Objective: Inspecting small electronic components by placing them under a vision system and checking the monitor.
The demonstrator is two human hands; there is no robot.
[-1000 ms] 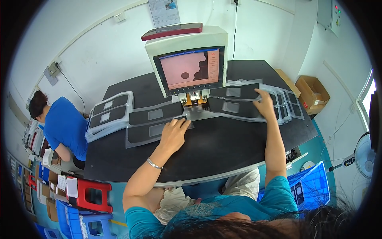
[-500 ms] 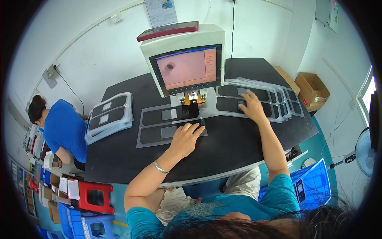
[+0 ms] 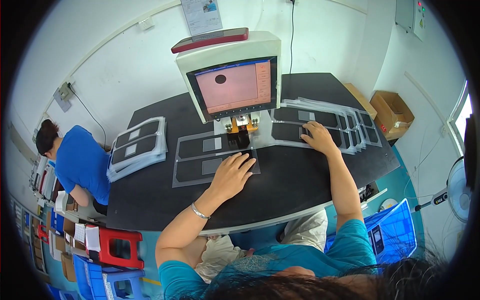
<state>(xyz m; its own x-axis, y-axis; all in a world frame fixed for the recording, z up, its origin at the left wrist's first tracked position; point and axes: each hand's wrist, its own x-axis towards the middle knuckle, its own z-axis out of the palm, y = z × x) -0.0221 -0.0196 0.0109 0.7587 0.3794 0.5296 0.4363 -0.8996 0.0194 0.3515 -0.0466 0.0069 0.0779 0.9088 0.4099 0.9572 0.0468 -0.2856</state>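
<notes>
Under the machine's head lies a clear plastic sheet with two dark panels [image 3: 190,170], each with a pale rectangular window. My left hand [image 3: 232,174] rests on its near right part, fingers spread and lying flat. The sheet's far right part reaches below the orange and black head [image 3: 241,131] of the machine. Above it, the machine's screen [image 3: 232,85] shows a dark round spot on a pink field. My right hand [image 3: 320,138] lies on the nearest part of a fanned stack of similar sheets [image 3: 288,131], fingers apart and slightly bent.
Another pile of such sheets [image 3: 137,145] lies at the left of the black table [image 3: 285,185]. A person in blue [image 3: 82,160] is beyond the left edge. A cardboard box [image 3: 392,117], a blue crate [image 3: 395,232] and a fan [image 3: 457,192] stand on the right.
The sheet under my left hand has shifted very slightly toward me. On the screen the spot has moved right and up and looks sharper. My right hand has drawn back a little.
</notes>
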